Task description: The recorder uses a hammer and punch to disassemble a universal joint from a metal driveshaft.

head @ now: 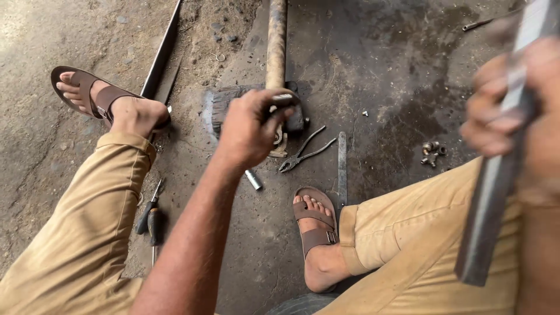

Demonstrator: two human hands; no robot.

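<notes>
Under the left hand (pixel 248 131): grip pressed tight around a small dark metal part (pixel 284 100), held right over the worn block (pixel 224 105) at the near end of the rusty pipe (pixel 276 41). Just right of that grip, pliers (pixel 303 153) lie spread on the concrete floor (pixel 379 87), a flat metal strip (pixel 342 169) beside them. Below the grip, a short silver socket (pixel 253 179). Further right, a small heap of nuts (pixel 433 153), well apart. Right hand (pixel 496 116) is blurred, close to camera, grip wrapped round a long flat steel bar (pixel 496 192) that runs steeply up the right edge. Two screwdrivers (pixel 151 216) lie left of the forearm by the trouser leg. Open floor is mostly beyond the pliers, right of the pipe; sandalled feet box in both sides.
</notes>
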